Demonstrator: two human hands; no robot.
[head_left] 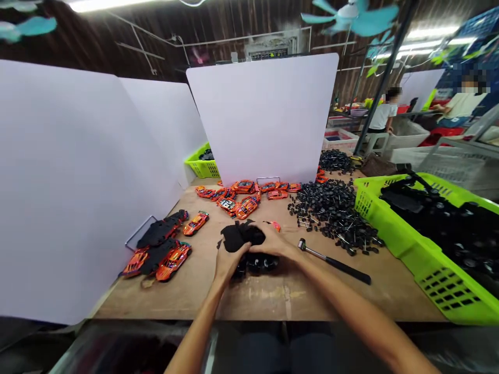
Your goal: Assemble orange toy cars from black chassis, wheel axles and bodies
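My left hand (225, 259) is closed on a flat black plastic toy car base (234, 237) at the middle of the table. My right hand (272, 242) meets it from the other side, fingers curled round black plastic; part of its grip is hidden. More black parts (263, 263) lie just beneath and in front of the hands. A bit of an orange car body (276, 226) shows behind my right hand. To the right lies a hammer (335, 263) with a black handle. Left of my hands are an orange toy car (196, 223) and several cars with black bases (161, 228).
A large heap of small black wheels on metal axles (331, 208) spreads at the right. Beyond it stands a green basket (432, 280) of black parts. Orange cars (247, 206) line the back, below a white panel (265, 119). Two people (380, 117) sit far right.
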